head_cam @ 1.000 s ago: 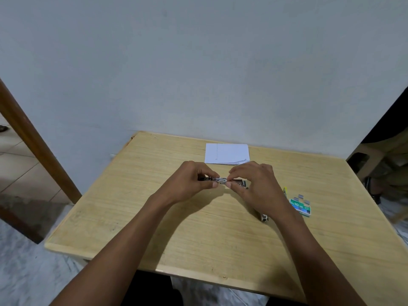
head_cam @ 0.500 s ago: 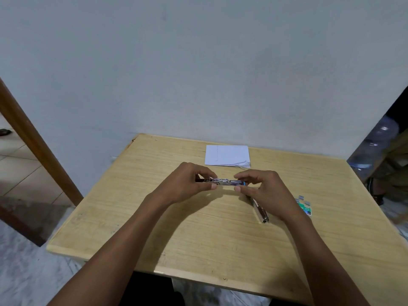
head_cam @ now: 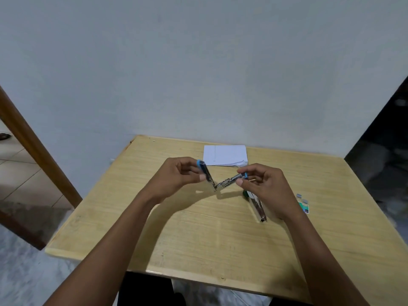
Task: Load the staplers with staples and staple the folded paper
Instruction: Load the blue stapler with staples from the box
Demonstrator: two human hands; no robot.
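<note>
A small blue stapler point(head_cam: 221, 182) is held above the table, bent into a V with its hinge pointing down. My left hand point(head_cam: 178, 176) pinches its blue-tipped left arm point(head_cam: 204, 172). My right hand point(head_cam: 263, 184) pinches the metal right arm by its blue end. A second stapler point(head_cam: 256, 205), green and silver, lies on the table under my right hand. The folded white paper point(head_cam: 225, 155) lies flat at the far edge, behind both hands. A green staple box point(head_cam: 304, 206) with loose staple strips sits to the right.
The wooden table point(head_cam: 198, 235) stands against a pale wall. A brown door frame point(head_cam: 33, 151) runs along the left, and a dark opening lies at the right.
The stapler, held straight and level between both hands before, is now folded into a V, both ends raised. The hands have moved apart a little.
</note>
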